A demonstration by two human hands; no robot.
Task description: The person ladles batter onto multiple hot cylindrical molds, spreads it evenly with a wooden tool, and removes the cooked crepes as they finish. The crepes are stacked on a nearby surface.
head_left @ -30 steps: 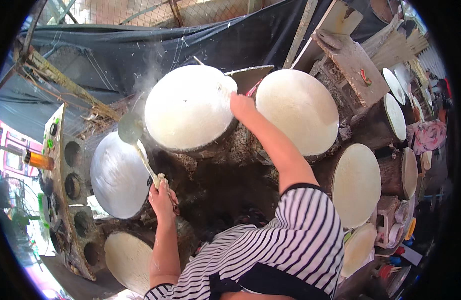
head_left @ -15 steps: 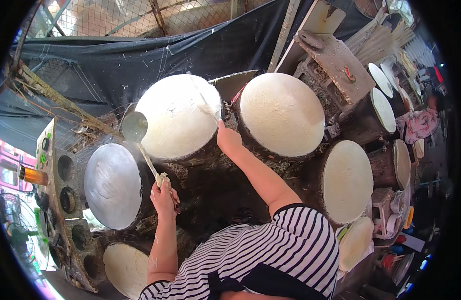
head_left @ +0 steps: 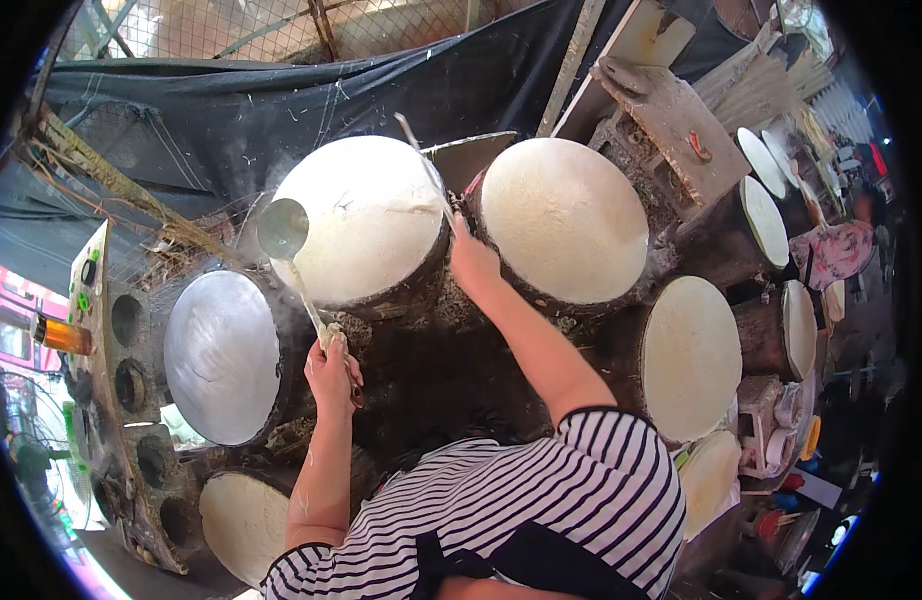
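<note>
At twelve o'clock a dark blue-black tarpaulin sheet (head_left: 281, 100) hangs. Below it, the round drum-top cooking surfaces (head_left: 366, 215) are creamy white. At nine o'clock a domed metal lid (head_left: 221, 355) is dull silver-grey. The long-handled metal ladle (head_left: 283, 230) is grey with a pale wooden handle. At six o'clock the short-sleeved shirt (head_left: 541, 510) carries black and white stripes. At three o'clock a crumpled cloth (head_left: 836, 250) is pink.
</note>
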